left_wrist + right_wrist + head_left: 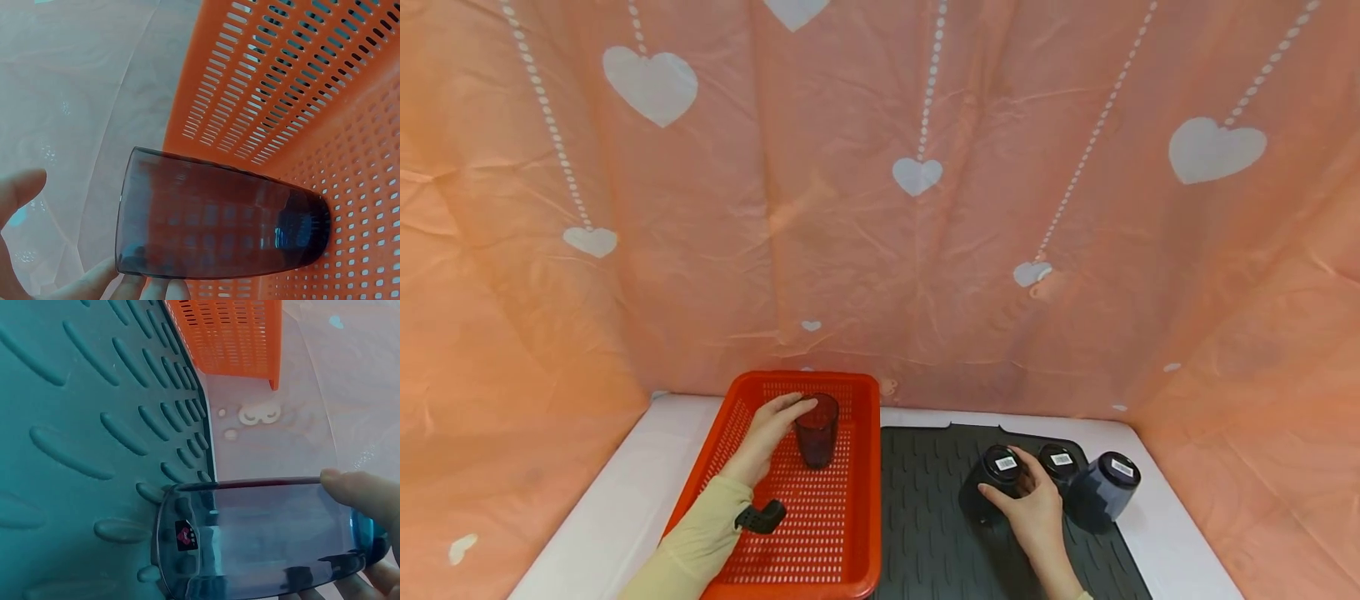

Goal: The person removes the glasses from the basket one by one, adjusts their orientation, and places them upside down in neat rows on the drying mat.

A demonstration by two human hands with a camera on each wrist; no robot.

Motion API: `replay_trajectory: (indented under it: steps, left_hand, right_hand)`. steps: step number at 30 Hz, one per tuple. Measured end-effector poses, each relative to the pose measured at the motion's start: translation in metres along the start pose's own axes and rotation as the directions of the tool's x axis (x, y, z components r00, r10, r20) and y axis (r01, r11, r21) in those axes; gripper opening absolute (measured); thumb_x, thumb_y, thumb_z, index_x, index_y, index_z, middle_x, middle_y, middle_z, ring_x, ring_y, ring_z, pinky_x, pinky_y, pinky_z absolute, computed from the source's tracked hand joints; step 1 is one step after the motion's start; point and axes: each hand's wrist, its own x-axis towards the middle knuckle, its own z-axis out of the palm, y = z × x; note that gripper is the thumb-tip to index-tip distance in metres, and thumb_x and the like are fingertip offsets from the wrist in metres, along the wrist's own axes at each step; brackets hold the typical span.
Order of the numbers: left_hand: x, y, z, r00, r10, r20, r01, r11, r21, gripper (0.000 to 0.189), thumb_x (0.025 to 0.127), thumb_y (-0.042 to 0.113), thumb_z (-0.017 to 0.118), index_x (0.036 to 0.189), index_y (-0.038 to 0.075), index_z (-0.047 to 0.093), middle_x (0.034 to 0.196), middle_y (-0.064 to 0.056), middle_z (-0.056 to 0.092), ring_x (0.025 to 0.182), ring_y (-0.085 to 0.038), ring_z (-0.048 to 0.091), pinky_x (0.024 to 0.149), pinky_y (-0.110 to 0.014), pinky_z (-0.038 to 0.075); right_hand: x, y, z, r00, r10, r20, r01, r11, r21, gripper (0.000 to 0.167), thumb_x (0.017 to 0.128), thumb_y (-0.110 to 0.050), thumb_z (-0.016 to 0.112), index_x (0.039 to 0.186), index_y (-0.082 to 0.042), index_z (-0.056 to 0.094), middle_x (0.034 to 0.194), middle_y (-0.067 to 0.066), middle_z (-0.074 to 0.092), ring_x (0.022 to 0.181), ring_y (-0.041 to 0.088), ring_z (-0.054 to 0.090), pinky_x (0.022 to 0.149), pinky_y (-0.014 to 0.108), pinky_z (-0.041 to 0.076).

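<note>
A dark tinted glass (818, 432) stands upright inside the orange plastic basket (873, 508). My left hand (769, 433) is at its rim; in the left wrist view the thumb stands apart from the glass while the other fingers lie along its far side, partly hidden. On the right, my right hand (1036, 510) grips a second dark glass (269, 534), turned upside down, near its base, thumb on one side and fingers on the other. Its mouth is down at the ridged dark mat (925, 508), and a small label shows near the rim.
Two more upside-down dark glasses stand right of my right hand: one glass (1062, 460) behind, another glass (1103, 492) at the mat's right edge. The basket's wall borders the mat's left side. A white table (625, 467) and a pink heart-patterned curtain (850, 250) surround them.
</note>
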Motion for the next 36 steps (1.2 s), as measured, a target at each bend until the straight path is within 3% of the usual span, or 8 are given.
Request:
replay_trajectory:
  steps: [8,13,22,30,36]
  left_hand:
    - [0.0002,0.0006,0.0008,1.000,-0.016,0.012,0.015,0.996,0.093,0.082,0.082,0.042,0.074,0.145,0.006,0.035,0.154,-0.018,0.021,0.140,-0.038,0.018,0.108,-0.058,0.021]
    - [0.0013,-0.0010,0.0022,1.000,-0.019,0.021,0.016,0.992,0.128,0.089,0.075,0.036,0.081,0.146,0.009,0.035,0.152,-0.017,0.023,0.136,-0.039,0.025,0.105,-0.056,0.031]
    - [0.0025,-0.0025,0.0057,0.999,0.027,0.018,-0.029,0.992,0.123,0.077,0.080,0.012,0.078,0.144,0.004,0.036,0.148,-0.020,0.029,0.131,-0.041,0.034,0.098,-0.053,0.040]
    - [0.0034,-0.0017,0.0058,0.999,0.038,0.022,-0.041,0.990,0.133,0.076,0.082,0.012,0.076,0.145,0.004,0.035,0.148,-0.021,0.029,0.130,-0.042,0.036,0.097,-0.051,0.041]
    - [0.0025,-0.0037,0.0048,0.999,0.034,0.029,-0.037,0.991,0.129,0.076,0.082,0.015,0.077,0.145,0.005,0.036,0.149,-0.021,0.028,0.132,-0.042,0.032,0.098,-0.052,0.041]
  right_hand:
    - [0.0008,-0.0011,-0.0015,1.000,-0.013,0.025,0.013,0.999,-0.030,0.073,0.067,-0.009,0.087,0.131,-0.004,0.053,0.127,0.023,0.054,0.109,0.040,0.058,0.089,0.050,0.048]
    - [0.0028,-0.0010,-0.0013,0.999,-0.005,0.039,0.007,0.999,-0.050,0.074,0.068,-0.010,0.087,0.132,-0.003,0.051,0.129,0.024,0.053,0.110,0.041,0.058,0.089,0.051,0.048]
    - [0.0020,0.0002,-0.0021,1.000,-0.001,0.021,0.002,0.998,-0.070,0.075,0.067,-0.014,0.088,0.131,-0.004,0.051,0.127,0.023,0.055,0.107,0.040,0.060,0.087,0.050,0.049]
    - [0.0024,0.0010,0.0007,0.999,-0.035,-0.016,0.033,0.997,-0.075,0.073,0.067,-0.012,0.088,0.130,-0.005,0.053,0.123,0.021,0.059,0.102,0.036,0.063,0.082,0.048,0.052]
    - [0.0021,0.0031,0.0016,0.999,-0.032,-0.002,0.032,0.996,-0.080,0.074,0.068,-0.012,0.088,0.131,-0.004,0.051,0.125,0.022,0.057,0.103,0.037,0.063,0.084,0.049,0.051]
